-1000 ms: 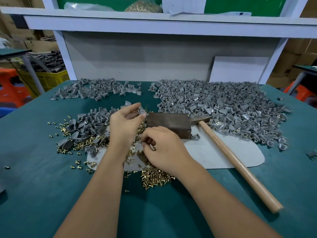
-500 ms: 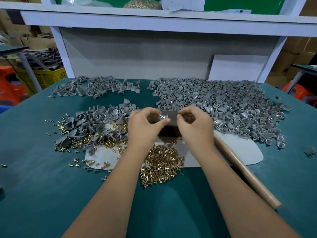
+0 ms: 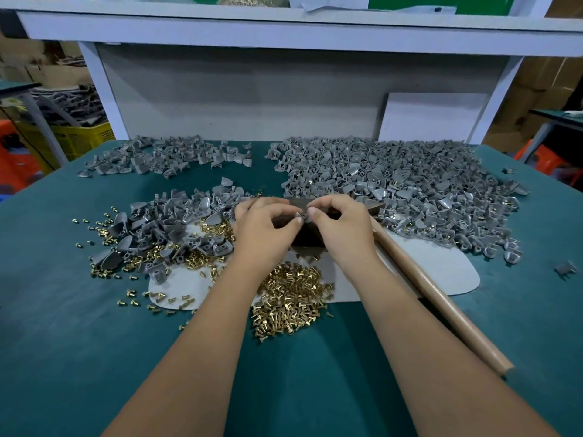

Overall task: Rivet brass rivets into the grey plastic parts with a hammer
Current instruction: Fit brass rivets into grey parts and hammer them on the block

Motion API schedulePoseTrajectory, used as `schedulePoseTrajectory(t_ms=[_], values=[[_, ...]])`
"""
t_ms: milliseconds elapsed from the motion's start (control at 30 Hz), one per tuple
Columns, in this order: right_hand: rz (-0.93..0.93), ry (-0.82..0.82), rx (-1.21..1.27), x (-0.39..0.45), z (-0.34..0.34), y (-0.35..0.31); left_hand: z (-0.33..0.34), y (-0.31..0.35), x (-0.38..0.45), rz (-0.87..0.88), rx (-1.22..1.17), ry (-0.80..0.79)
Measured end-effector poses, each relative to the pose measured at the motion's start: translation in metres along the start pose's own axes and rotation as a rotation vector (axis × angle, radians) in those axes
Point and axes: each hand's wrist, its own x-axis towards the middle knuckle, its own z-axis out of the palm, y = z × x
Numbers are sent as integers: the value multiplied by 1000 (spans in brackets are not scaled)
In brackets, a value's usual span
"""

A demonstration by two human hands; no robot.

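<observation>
Teal-green felt covers the tabletop (image 3: 79, 357), and two bare forearms reach across its near edge toward the middle. Just beyond that edge a loose heap of small brass rivets (image 3: 290, 298) lies partly on a pale grey oval mat (image 3: 441, 272), between the two wrists. A hammer with a long light wooden handle (image 3: 441, 298) rests on the mat and felt, its handle running toward the near right corner and its dark head (image 3: 307, 238) mostly hidden under the hands. Above that head the left hand (image 3: 265, 228) and right hand (image 3: 344, 225) meet with fingers curled, both pinching one small grey plastic part (image 3: 303, 216) between thumb and fingertips; whether a rivet sits in it cannot be told. Toward the left edge, a mixed scatter of grey plastic parts and loose rivets (image 3: 157, 234) spreads over mat and felt. Farther back, a big pile of grey plastic parts (image 3: 410, 187) fills the far right area, and a thinner pile (image 3: 164, 159) lies along the far left. Behind the far edge stands a white shelf frame (image 3: 284, 29).
</observation>
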Motion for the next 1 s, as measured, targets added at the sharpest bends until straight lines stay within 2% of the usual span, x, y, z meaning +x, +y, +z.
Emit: schedulePoseTrajectory(t_ms=[600,800,1000], values=[[-39,-16,-158,-3,1,-6,0,1,-2,-22,-71,-25],[-126,25,-298,-1,2,-3,-1,0,-2,-24,-73,-39],[-185,-15,-418,1,1,-2,1,0,-1,-23,-34,-16]])
